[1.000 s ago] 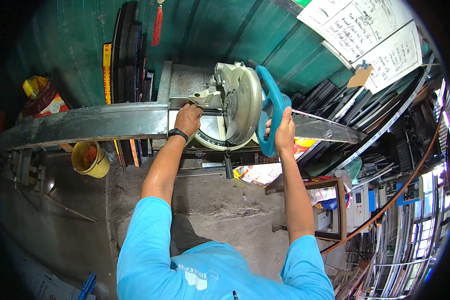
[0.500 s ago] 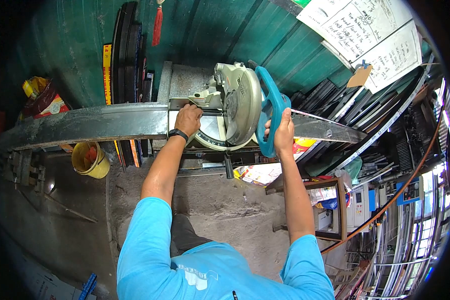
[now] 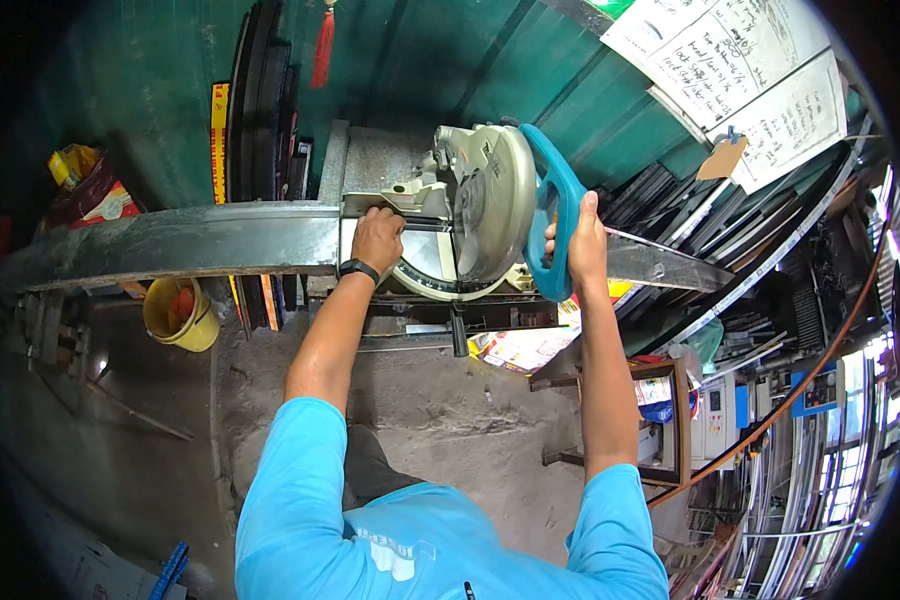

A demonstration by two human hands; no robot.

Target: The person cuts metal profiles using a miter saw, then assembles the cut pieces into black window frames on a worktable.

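Observation:
A miter saw (image 3: 495, 200) with a pale housing and a round blade guard stands at the centre. My right hand (image 3: 587, 245) is wrapped round its teal handle (image 3: 558, 205), right of the guard. At the saw's fence, left of the blade guard, my left hand (image 3: 378, 240) presses on a dark, thin piece (image 3: 425, 224) lying along the fence. Its fingertips are bent over and partly hidden, so its grip is unclear. The round saw base (image 3: 432, 277) shows between my hands.
Long metal support rails (image 3: 180, 240) run left and right of the saw. A yellow bucket (image 3: 185, 325) stands at lower left. Dark profiles (image 3: 255, 120) lean on the green wall. A wooden frame (image 3: 683, 420) stands at lower right, below handwritten sheets (image 3: 740, 80).
The saw head and teal handle have shifted right and slightly up, with my right hand still round the handle. My left hand stays at the fence.

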